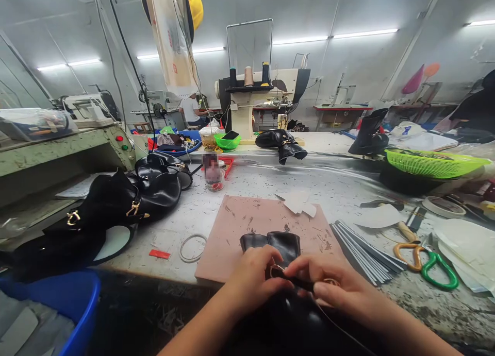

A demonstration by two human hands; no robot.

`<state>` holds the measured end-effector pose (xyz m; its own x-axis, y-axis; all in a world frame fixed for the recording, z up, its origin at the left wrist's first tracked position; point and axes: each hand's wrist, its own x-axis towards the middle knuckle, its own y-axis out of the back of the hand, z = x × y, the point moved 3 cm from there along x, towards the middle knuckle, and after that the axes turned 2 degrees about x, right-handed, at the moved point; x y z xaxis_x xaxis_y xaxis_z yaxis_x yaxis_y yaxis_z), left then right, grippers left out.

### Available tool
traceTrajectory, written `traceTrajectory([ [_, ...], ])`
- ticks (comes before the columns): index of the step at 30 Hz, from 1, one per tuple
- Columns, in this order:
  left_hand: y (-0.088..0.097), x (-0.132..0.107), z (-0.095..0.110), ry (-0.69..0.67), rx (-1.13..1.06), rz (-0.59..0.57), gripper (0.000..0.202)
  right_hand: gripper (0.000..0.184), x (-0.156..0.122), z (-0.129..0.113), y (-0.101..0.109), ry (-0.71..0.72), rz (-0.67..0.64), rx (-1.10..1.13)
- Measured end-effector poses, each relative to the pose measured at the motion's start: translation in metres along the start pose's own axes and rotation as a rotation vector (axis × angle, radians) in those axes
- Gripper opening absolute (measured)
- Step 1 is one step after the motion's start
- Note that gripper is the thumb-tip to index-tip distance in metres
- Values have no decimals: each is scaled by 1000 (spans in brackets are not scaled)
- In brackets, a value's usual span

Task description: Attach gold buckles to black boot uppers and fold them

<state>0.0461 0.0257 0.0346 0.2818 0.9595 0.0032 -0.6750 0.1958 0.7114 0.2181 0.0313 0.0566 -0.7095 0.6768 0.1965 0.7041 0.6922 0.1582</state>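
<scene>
A black leather boot piece (pixel 275 245) lies at the near edge of a pink work board (pixel 247 222). My left hand (pixel 253 281) is closed on its lower part, fingers pinched next to a small metal ring (pixel 277 271). Just to the right, my right hand (pixel 334 286) is closed too, pinching a narrow black strap (pixel 301 282) that meets the ring. The two hands almost touch. More black leather (pixel 286 320) hangs below them, partly hidden by my wrists.
Black boots with gold buckles (pixel 127 201) are piled at the left above a blue bin (pixel 73 304). Scissors with orange and green handles (pixel 425 260), grey strips (pixel 363 253), a small jar (pixel 213 173), green baskets (pixel 429 163) and a sewing machine (pixel 263 96) stand around. A person sits far back.
</scene>
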Motion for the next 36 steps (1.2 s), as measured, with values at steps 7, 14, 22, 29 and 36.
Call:
traceTrajectory([
  [7,-9,-1,-8,-134,-230,-67,24,8,26,4,3,63,-96,-176],
  [14,1,14,-21,-58,-243,-57,16,17,34,31,-12,-229,106,-285],
  [22,4,28,-24,189,-567,-58,11,18,33,26,6,-196,17,-178],
  [29,-9,24,-18,133,-531,-16,7,4,35,26,10,-87,3,-392],
  [36,-12,16,-16,197,-816,-102,7,13,29,26,-1,-140,-72,-407],
])
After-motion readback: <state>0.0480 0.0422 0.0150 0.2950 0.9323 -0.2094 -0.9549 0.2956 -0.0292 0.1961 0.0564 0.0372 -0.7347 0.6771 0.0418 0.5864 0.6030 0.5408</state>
